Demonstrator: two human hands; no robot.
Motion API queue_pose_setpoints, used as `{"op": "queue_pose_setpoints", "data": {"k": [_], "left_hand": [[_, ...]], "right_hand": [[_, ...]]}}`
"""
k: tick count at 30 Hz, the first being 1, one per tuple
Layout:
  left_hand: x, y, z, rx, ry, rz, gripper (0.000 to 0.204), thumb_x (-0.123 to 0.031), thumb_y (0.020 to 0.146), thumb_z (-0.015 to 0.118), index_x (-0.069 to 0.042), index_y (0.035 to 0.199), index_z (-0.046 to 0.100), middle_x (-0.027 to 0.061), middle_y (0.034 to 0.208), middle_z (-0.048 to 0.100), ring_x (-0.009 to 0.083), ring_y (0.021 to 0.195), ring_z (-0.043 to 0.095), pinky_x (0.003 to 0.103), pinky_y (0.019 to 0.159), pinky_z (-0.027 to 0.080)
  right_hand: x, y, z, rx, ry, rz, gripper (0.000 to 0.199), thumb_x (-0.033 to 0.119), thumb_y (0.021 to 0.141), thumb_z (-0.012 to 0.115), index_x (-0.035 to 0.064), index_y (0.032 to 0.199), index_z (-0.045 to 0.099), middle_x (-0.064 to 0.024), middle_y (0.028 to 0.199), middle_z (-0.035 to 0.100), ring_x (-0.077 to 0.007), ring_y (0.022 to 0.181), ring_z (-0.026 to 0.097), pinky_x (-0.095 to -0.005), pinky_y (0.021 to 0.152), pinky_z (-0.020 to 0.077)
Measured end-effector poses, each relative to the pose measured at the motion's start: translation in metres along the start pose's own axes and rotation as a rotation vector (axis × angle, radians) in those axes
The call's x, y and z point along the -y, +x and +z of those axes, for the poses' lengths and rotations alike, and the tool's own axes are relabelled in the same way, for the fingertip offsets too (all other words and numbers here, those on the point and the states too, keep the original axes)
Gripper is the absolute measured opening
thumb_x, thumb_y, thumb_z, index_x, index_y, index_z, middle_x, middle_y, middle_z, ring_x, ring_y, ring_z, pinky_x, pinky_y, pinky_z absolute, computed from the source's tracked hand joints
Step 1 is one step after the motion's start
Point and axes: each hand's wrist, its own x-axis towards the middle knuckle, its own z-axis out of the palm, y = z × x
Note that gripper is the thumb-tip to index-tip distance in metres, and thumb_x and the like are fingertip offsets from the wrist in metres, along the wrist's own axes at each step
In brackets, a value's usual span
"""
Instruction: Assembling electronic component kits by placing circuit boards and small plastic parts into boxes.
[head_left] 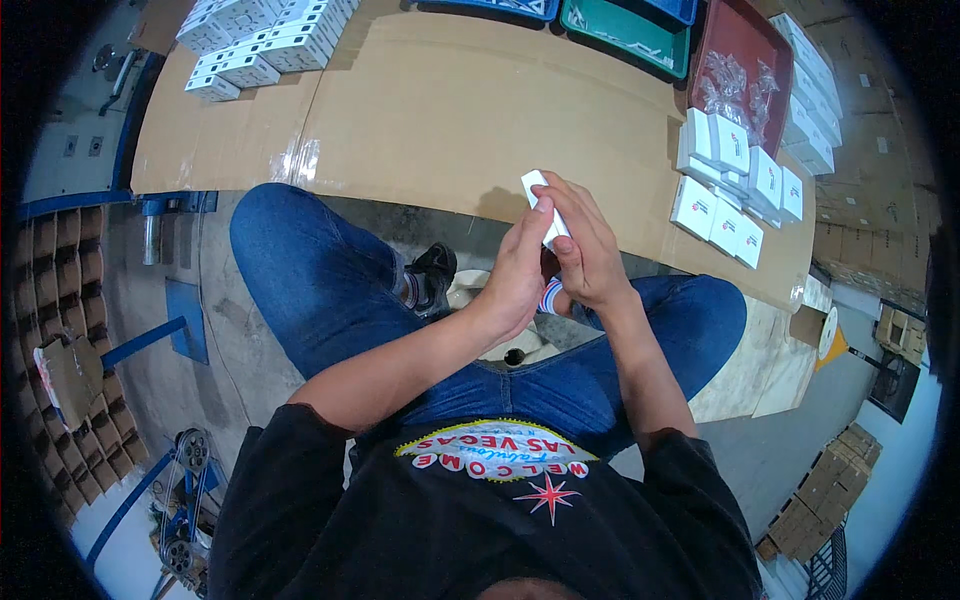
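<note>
The person's left hand (515, 270) and right hand (592, 258) grasp a small white box (533, 184) between them, its far end showing beyond the hands, toward the cardboard-covered tabletop (450, 110). The step seems two-handed handling; the next move probably calls for one hand loosening while the other holds firm

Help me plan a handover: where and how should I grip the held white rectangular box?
Likely pinch the held white rectangular box by its far end, from over the brown cardboard tabletop: that end juts out, while left hand and right hand flank the rest.
</note>
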Motion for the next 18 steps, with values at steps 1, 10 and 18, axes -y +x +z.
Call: {"op": "queue_pose_setpoints", "data": {"k": [1,10,18], "left_hand": [[0.0,0.0,0.001,0.003,-0.001,-0.002,0.057,-0.053,0.107,0.042,-0.005,0.138,0.049,0.0085,0.126,0.058,0.0181,0.12,0.057,0.036,0.105,0.045],[-0.006,0.002,0.009,0.002,-0.079,0.022,0.047,-0.041,0.108,0.048,-0.008,0.141,0.044,0.0055,0.112,0.058,0.0142,0.102,0.059,0.031,0.088,0.05],[-0.014,0.017,-0.012,0.103,0.795,0.712,0.109,-0.009,0.077,0.077,-0.009,0.162,0.009,0.0237,0.152,0.037,0.0345,0.143,0.04,0.046,0.121,0.029]], "right_hand": [[0.0,0.0,-0.001,0.001,0.005,0.007,0.057,0.046,0.107,0.041,-0.0012,0.135,0.056,-0.0275,0.137,0.055,-0.0455,0.124,0.055,-0.0463,0.104,0.0452],[-0.003,0.009,-0.013,0.015,0.048,-0.057,0.07,0.058,0.105,0.039,0.0009,0.144,0.051,-0.0248,0.144,0.053,-0.0428,0.133,0.051,-0.0465,0.108,0.0425],[0.013,0.001,-0.022,-0.009,0.541,0.404,0.074,0.055,0.103,0.05,0.0056,0.156,0.038,-0.0159,0.153,0.047,-0.0287,0.137,0.048,-0.0414,0.11,0.0416]]}}
